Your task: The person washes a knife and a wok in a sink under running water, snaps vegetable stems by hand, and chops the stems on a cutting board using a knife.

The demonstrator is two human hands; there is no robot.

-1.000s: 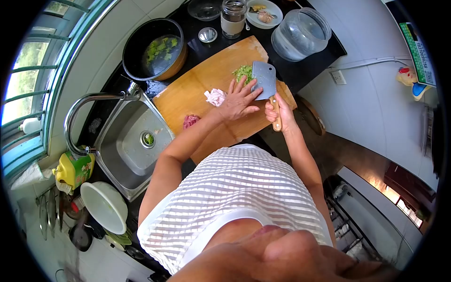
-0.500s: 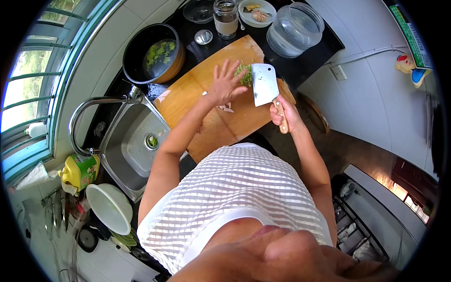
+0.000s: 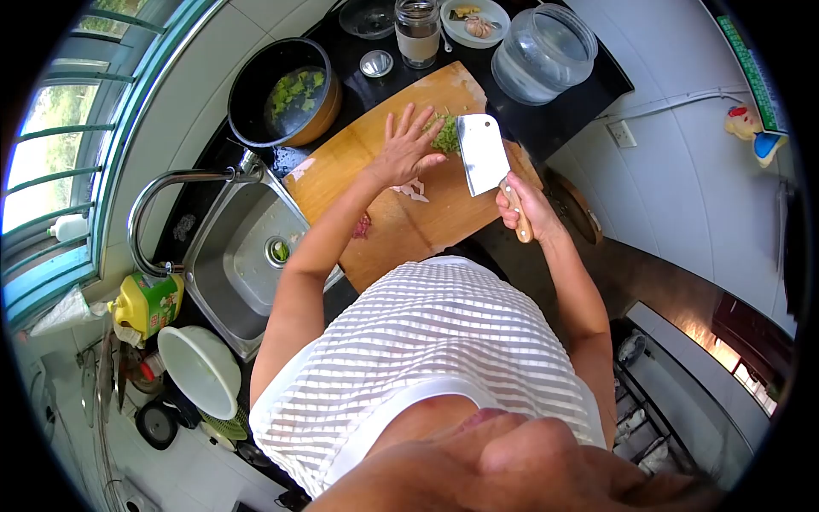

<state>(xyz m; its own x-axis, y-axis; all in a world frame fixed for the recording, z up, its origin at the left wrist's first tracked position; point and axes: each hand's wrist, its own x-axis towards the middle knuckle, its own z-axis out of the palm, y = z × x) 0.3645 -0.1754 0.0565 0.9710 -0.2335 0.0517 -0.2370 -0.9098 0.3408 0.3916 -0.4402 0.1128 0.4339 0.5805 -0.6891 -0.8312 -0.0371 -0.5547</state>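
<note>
In my right hand (image 3: 531, 207) is a cleaver (image 3: 483, 155), gripped by its wooden handle, its broad blade over the right part of the wooden cutting board (image 3: 444, 213). Finely chopped greens (image 3: 445, 135) lie in a small heap on the board, right beside the blade. My left hand (image 3: 405, 152) is spread flat with fingers apart at the left of this heap, its thumb close to the greens. White slices (image 3: 413, 190) of something I cannot identify lie just below that hand. A bit of red meat (image 3: 362, 226) shows next to my left forearm.
A steel sink (image 3: 247, 256) with a curved faucet (image 3: 162, 183) adjoins the board on the left. Behind the board stand a pot (image 3: 281, 98) with leaves in water, a glass jar (image 3: 418, 43), a plate with garlic (image 3: 478, 26) and a large jar (image 3: 546, 55).
The cleaver's blade has tilted a little, and it stays beside the greens. My left hand has shifted slightly, uncovering more red meat by the forearm. The whole view has moved slightly.
</note>
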